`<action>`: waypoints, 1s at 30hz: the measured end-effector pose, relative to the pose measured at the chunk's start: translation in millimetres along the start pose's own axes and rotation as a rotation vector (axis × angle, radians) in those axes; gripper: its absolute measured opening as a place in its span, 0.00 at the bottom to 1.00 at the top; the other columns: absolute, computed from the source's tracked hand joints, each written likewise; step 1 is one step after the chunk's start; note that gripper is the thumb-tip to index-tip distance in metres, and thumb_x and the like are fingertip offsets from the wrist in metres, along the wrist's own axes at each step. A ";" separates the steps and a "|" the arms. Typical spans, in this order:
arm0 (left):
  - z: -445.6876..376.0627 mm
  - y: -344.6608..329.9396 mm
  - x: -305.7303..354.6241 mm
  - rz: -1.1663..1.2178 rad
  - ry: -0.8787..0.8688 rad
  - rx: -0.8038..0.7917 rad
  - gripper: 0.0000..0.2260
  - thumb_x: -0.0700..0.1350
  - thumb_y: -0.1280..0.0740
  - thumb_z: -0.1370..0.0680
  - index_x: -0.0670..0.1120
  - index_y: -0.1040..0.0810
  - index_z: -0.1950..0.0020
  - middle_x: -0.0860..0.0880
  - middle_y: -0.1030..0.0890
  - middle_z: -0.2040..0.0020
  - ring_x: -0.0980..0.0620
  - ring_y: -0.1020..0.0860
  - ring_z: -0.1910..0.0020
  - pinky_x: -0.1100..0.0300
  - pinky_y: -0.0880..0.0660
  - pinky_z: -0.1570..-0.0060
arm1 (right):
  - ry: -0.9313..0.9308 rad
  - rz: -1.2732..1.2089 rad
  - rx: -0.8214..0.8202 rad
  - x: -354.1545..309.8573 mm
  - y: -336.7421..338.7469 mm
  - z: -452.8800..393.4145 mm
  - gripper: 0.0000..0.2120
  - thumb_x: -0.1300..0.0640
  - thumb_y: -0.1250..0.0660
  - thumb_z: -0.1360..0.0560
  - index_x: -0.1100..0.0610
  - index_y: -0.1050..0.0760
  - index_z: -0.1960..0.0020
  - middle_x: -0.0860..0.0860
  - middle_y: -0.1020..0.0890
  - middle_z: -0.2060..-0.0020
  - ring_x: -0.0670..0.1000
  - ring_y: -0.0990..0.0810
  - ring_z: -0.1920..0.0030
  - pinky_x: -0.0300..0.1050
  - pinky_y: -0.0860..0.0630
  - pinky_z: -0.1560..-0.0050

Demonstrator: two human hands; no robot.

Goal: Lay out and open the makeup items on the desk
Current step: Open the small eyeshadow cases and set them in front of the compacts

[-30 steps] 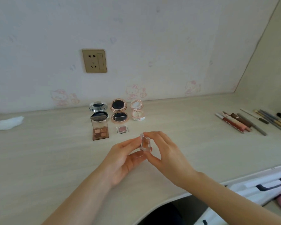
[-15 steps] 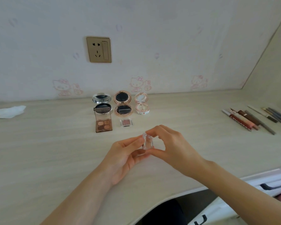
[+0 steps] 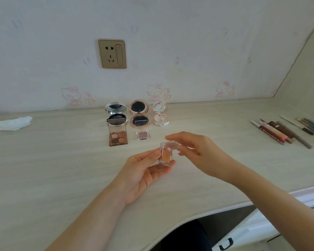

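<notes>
Desk [image 3: 43, 169]: the pale wood-grain top carries everything; a crumpled tissue [image 3: 13, 122] lies at its far left, well apart from the makeup.
Pencils and tubes [image 3: 286, 131]: a row of slim sticks lies side by side at the far right, laid out; whether any cap is off cannot be told at this size.
Round compacts: three stand in a row by the wall, all with lids up: a silver compact [image 3: 116, 113], a rose-gold compact [image 3: 139, 114] and a small pale compact [image 3: 160, 115].
Four-pan palette [image 3: 117, 134]: just in front of the silver compact, its clear lid raised, so done.
Small pink pan [image 3: 142, 135]: flat in front of the rose-gold compact (lid state too small to read).
Single eyeshadow case [image 3: 165, 154]: the item in hand, held above the desk in front of the row; its clear lid is swung up and the orange pan shows, so it looks open.
Left hand [image 3: 143, 174]: palm up, thumb and fingertips pinching the base of the case.
Right hand [image 3: 199, 151]: fingers curled over the lifted lid, pinching its edge.
Done so far: five items laid in two rows, plus the stick row.
Left, as I judge it: set this case down, probably beside the pink pan, and deal with any sticks not yet opened.
</notes>
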State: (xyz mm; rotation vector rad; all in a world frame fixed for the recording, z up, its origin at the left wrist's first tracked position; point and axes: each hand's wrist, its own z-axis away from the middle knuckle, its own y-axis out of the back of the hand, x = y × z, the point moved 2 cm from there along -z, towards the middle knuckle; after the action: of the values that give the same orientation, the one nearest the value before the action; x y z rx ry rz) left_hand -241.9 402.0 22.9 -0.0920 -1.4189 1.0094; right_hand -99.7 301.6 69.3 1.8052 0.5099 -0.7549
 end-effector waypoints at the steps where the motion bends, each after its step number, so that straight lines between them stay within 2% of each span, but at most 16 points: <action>1: 0.2 -0.4 0.4 -0.007 0.000 -0.012 0.14 0.41 0.34 0.28 0.35 0.18 0.47 0.34 0.18 0.47 0.37 0.18 0.48 0.52 0.19 0.52 | -0.030 -0.076 0.033 1.5 -0.7 -0.7 0.12 0.59 0.39 0.20 0.50 0.24 0.39 0.42 0.18 0.47 0.41 0.20 0.45 0.42 0.21 0.45; 4: 0.8 -1.9 0.6 -0.034 -0.003 -0.047 0.14 0.42 0.35 0.26 0.34 0.18 0.48 0.33 0.19 0.47 0.37 0.19 0.47 0.54 0.19 0.53 | -0.105 -0.251 0.134 2.4 -1.2 -3.8 0.08 0.63 0.37 0.21 0.55 0.21 0.47 0.49 0.15 0.56 0.47 0.16 0.53 0.45 0.19 0.51; 7: 2.1 -3.2 -0.7 -0.083 -0.036 -0.040 0.13 0.41 0.37 0.23 0.33 0.20 0.46 0.33 0.18 0.48 0.37 0.18 0.48 0.54 0.19 0.53 | -0.162 -0.291 0.151 5.6 -1.8 -8.5 0.06 0.63 0.36 0.22 0.56 0.21 0.50 0.50 0.14 0.61 0.48 0.16 0.57 0.44 0.19 0.54; 12: 2.5 -0.3 0.6 -0.354 -0.263 0.198 0.08 0.37 0.32 0.24 0.37 0.19 0.47 0.40 0.15 0.56 0.42 0.16 0.58 0.56 0.18 0.58 | -0.279 -0.258 0.110 19.7 -4.2 -15.4 0.07 0.63 0.37 0.22 0.55 0.21 0.52 0.51 0.14 0.62 0.48 0.16 0.61 0.42 0.20 0.58; 15: 2.0 2.4 2.3 -0.622 -0.402 0.234 0.08 0.39 0.27 0.28 0.42 0.17 0.49 0.48 0.14 0.58 0.50 0.16 0.58 0.61 0.20 0.55 | -0.330 -0.235 0.085 27.3 -6.8 -17.9 0.07 0.63 0.37 0.23 0.58 0.21 0.50 0.52 0.14 0.62 0.47 0.16 0.61 0.40 0.20 0.59; 18: 0.2 6.6 0.0 -1.037 -0.544 0.199 0.08 0.46 0.23 0.32 0.51 0.14 0.53 0.58 0.16 0.58 0.61 0.19 0.54 0.70 0.26 0.50 | -0.347 -0.178 0.045 32.9 -10.2 -20.5 0.06 0.63 0.36 0.23 0.59 0.21 0.50 0.51 0.14 0.62 0.48 0.16 0.61 0.41 0.21 0.59; 21: -4.2 13.9 -3.0 -1.332 -0.737 0.170 0.11 0.46 0.21 0.34 0.52 0.14 0.54 0.61 0.19 0.58 0.60 0.23 0.52 0.73 0.31 0.50 | -0.347 -0.132 0.001 36.5 -14.0 -22.2 0.07 0.63 0.36 0.23 0.57 0.20 0.50 0.50 0.14 0.63 0.45 0.17 0.62 0.40 0.21 0.60; 24: -8.0 17.8 -5.6 -1.455 -0.795 0.093 0.10 0.46 0.21 0.34 0.53 0.15 0.53 0.58 0.20 0.55 0.61 0.27 0.51 0.74 0.34 0.49 | -0.327 -0.098 -0.021 37.7 -16.3 -22.7 0.08 0.63 0.36 0.24 0.56 0.20 0.51 0.49 0.14 0.63 0.45 0.18 0.63 0.34 0.25 0.63; 28: -10.9 19.2 -8.8 -1.536 -0.826 0.028 0.09 0.46 0.23 0.33 0.49 0.15 0.53 0.54 0.19 0.51 0.59 0.28 0.48 0.76 0.36 0.46 | -0.286 -0.047 -0.021 36.1 -18.3 -23.3 0.07 0.63 0.36 0.24 0.56 0.20 0.51 0.48 0.14 0.63 0.45 0.17 0.61 0.35 0.23 0.55; 30: -11.9 19.3 -11.2 -1.551 -0.817 0.013 0.09 0.46 0.23 0.32 0.49 0.15 0.53 0.54 0.18 0.50 0.59 0.28 0.47 0.75 0.36 0.45 | -0.245 0.022 -0.023 33.4 -18.9 -23.6 0.08 0.63 0.36 0.24 0.55 0.20 0.51 0.48 0.15 0.63 0.43 0.17 0.61 0.32 0.25 0.54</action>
State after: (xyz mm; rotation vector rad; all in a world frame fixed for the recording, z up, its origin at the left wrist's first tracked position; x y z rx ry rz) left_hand -240.0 412.6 0.0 1.3606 -1.5886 -0.3307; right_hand -82.5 329.9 38.7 1.6662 0.3357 -0.9363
